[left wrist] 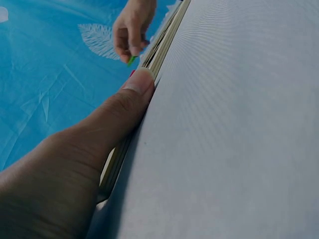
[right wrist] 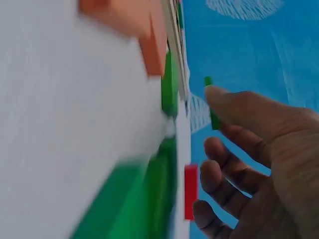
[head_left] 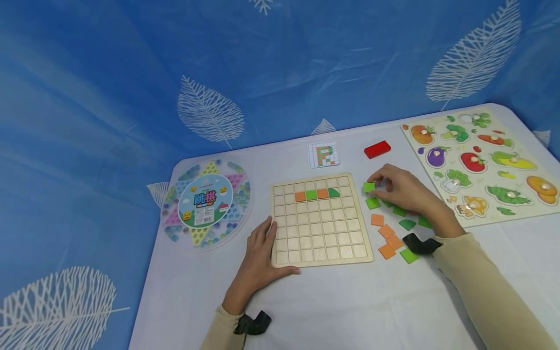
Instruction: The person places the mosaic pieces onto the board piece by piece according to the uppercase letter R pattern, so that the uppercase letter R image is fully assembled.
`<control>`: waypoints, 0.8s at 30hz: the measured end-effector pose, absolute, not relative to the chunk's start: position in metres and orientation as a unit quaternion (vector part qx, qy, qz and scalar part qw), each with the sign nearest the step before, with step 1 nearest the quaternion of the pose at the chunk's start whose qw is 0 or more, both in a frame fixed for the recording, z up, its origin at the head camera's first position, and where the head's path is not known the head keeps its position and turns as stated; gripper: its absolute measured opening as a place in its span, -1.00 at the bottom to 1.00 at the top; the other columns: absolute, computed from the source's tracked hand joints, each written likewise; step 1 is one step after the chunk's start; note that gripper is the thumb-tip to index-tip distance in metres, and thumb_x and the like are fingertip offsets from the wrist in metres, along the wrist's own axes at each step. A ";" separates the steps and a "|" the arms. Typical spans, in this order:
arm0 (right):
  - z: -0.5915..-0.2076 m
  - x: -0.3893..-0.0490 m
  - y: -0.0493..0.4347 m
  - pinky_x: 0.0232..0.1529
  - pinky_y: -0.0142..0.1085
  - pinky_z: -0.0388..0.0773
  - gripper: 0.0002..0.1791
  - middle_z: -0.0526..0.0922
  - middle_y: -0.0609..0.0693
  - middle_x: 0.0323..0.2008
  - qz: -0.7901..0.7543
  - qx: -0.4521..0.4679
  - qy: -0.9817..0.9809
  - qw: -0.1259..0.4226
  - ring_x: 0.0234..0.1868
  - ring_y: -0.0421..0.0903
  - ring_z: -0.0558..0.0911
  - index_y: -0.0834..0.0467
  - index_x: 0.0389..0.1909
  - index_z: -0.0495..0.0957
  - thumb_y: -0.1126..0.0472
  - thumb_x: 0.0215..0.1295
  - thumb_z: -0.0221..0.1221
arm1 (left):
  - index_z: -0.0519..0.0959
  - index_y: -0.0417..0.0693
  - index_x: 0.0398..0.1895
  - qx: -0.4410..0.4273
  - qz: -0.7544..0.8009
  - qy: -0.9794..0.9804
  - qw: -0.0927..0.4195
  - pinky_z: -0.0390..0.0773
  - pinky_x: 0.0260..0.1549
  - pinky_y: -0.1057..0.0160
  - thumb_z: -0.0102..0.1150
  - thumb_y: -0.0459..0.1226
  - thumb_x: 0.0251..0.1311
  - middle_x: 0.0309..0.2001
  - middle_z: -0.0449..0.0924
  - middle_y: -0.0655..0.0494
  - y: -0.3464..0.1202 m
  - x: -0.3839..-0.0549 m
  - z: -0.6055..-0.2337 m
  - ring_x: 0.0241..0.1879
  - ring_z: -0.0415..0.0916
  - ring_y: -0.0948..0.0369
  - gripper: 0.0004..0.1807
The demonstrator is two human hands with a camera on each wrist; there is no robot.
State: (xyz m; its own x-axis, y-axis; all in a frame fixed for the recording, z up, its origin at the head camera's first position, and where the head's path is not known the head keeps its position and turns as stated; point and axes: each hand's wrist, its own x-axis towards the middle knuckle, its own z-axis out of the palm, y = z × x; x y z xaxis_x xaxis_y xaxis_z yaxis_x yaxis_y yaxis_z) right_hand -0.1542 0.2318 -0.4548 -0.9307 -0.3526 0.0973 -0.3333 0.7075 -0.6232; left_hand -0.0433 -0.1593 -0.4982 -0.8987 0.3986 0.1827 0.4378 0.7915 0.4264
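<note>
My right hand pinches a light green square tile between thumb and fingertips, just beyond the right edge of the wooden grid board. In the right wrist view the tile is raised off the tabletop. At the board's lower left corner rests my left hand, fingers straight along the left side and thumb against the near edge. One row of the board bears an orange square, a green square, another orange square and a dark green quarter-round piece.
Loose orange tiles and green tiles lie right of the board. Behind it are a pattern card with a coloured P and a red block. A round Chinese checkers set lies left, a vegetable puzzle right.
</note>
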 end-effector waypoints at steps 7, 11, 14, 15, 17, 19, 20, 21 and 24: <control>-0.435 -0.153 0.186 -0.11 -0.04 0.33 -0.74 0.60 0.05 -0.18 -0.318 -0.241 0.917 -0.008 -0.19 0.01 0.53 0.11 -0.17 0.67 0.24 0.09 0.42 | 0.06 -0.22 0.53 -0.217 -0.236 -0.947 0.033 0.18 0.29 -0.15 0.58 0.22 -0.39 0.52 0.00 -0.18 -0.159 -0.044 -0.495 0.44 0.02 -0.10 0.41; -0.428 -0.152 0.150 -0.04 0.04 0.32 -0.74 0.61 0.02 -0.18 -0.310 -0.271 0.911 0.002 -0.14 0.04 0.54 0.08 -0.20 0.69 0.22 0.04 0.45 | 0.06 -0.22 0.53 -0.216 -0.236 -0.947 0.029 0.19 0.29 -0.15 0.57 0.23 -0.37 0.52 0.00 -0.17 -0.159 -0.044 -0.495 0.44 0.02 -0.10 0.40; -0.427 -0.152 0.125 -0.03 0.01 0.34 -0.73 0.61 -0.01 -0.22 -0.300 -0.291 0.908 0.015 -0.15 0.00 0.54 0.06 -0.21 0.71 0.17 0.03 0.46 | 0.06 -0.22 0.53 -0.216 -0.234 -0.948 0.024 0.20 0.29 -0.14 0.56 0.24 -0.36 0.52 -0.01 -0.15 -0.159 -0.045 -0.496 0.45 0.02 -0.09 0.40; -0.427 -0.152 0.119 -0.04 0.00 0.35 -0.73 0.62 -0.02 -0.22 -0.297 -0.296 0.908 0.019 -0.16 -0.01 0.54 0.06 -0.21 0.71 0.16 0.03 0.46 | 0.06 -0.22 0.53 -0.216 -0.234 -0.948 0.022 0.20 0.29 -0.14 0.56 0.25 -0.36 0.52 -0.01 -0.15 -0.159 -0.046 -0.496 0.45 0.02 -0.09 0.40; -0.428 -0.153 0.106 -0.04 -0.03 0.36 -0.73 0.62 -0.04 -0.23 -0.286 -0.300 0.910 0.027 -0.17 -0.04 0.54 0.04 -0.21 0.71 0.12 0.04 0.46 | 0.06 -0.22 0.53 -0.215 -0.233 -0.948 0.020 0.20 0.29 -0.14 0.55 0.25 -0.35 0.52 0.00 -0.15 -0.159 -0.046 -0.497 0.45 0.02 -0.09 0.40; -0.430 -0.154 0.097 -0.06 -0.05 0.36 -0.74 0.62 -0.05 -0.22 -0.275 -0.299 0.913 0.034 -0.16 -0.05 0.53 0.02 -0.21 0.71 0.09 0.06 0.45 | 0.06 -0.22 0.53 -0.215 -0.232 -0.948 0.020 0.21 0.28 -0.14 0.55 0.26 -0.35 0.52 0.00 -0.15 -0.159 -0.046 -0.496 0.44 0.03 -0.09 0.40; -0.432 -0.155 0.093 -0.06 -0.05 0.36 -0.75 0.63 -0.05 -0.21 -0.269 -0.300 0.915 0.035 -0.15 -0.05 0.53 0.01 -0.21 0.71 0.08 0.07 0.45 | 0.06 -0.22 0.53 -0.216 -0.232 -0.948 0.020 0.21 0.28 -0.14 0.55 0.26 -0.36 0.51 0.00 -0.15 -0.160 -0.046 -0.496 0.44 0.03 -0.10 0.40; -0.433 -0.156 0.089 -0.06 -0.05 0.37 -0.75 0.62 -0.05 -0.20 -0.263 -0.300 0.916 0.035 -0.14 -0.04 0.53 0.01 -0.21 0.71 0.07 0.07 0.44 | 0.05 -0.22 0.53 -0.216 -0.231 -0.949 0.020 0.21 0.28 -0.14 0.54 0.26 -0.35 0.52 0.00 -0.15 -0.160 -0.046 -0.496 0.45 0.03 -0.10 0.40; -0.437 -0.157 0.081 -0.06 -0.03 0.37 -0.74 0.62 -0.04 -0.18 -0.253 -0.297 0.920 0.035 -0.10 -0.01 0.52 0.01 -0.21 0.71 0.06 0.07 0.45 | 0.04 -0.21 0.53 -0.217 -0.231 -0.948 0.023 0.21 0.28 -0.14 0.54 0.27 -0.35 0.52 0.00 -0.15 -0.160 -0.046 -0.495 0.44 0.03 -0.10 0.41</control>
State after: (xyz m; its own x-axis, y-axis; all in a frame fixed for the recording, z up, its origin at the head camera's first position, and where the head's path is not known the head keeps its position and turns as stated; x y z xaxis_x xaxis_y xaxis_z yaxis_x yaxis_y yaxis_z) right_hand -0.1574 0.0811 -0.4367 -0.8215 -0.5636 0.0863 -0.5285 0.6958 -0.4864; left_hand -0.0459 -0.1605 -0.4948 -0.9049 0.4009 0.1429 0.4217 0.7992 0.4282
